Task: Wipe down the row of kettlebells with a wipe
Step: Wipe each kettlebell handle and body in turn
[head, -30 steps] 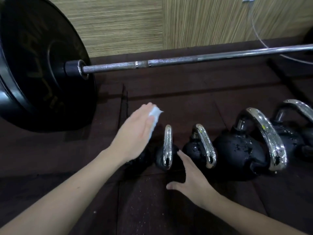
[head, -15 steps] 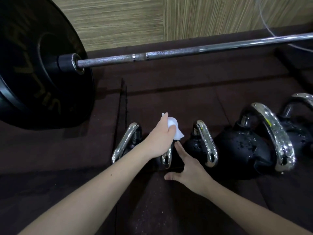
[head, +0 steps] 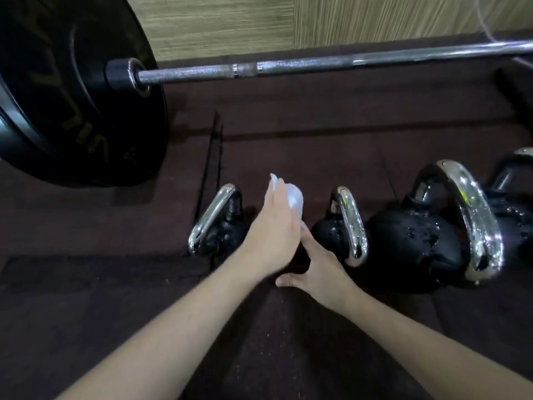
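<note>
I see my left hand gripping a crumpled white wipe, fingers curled round it, over the second kettlebell of the row — that kettlebell is almost wholly hidden under the hand, so I cannot tell exactly where the wipe touches it. My right hand lies flat with straight fingers on the dark brown rubber floor mat, its fingertips reaching in under the left hand; whether they touch the hidden kettlebell I cannot tell. The row of black kettlebells with chrome handles runs across the mat toward its right edge: a small one just left of my left hand, another small one just right of it, then a larger one speckled with droplets, and one more cut off at the frame's right side. Behind the row, near the mat's far edge, a steel barbell carries a big black weight plate at left — a pale wood-grain wall stands beyond.
</note>
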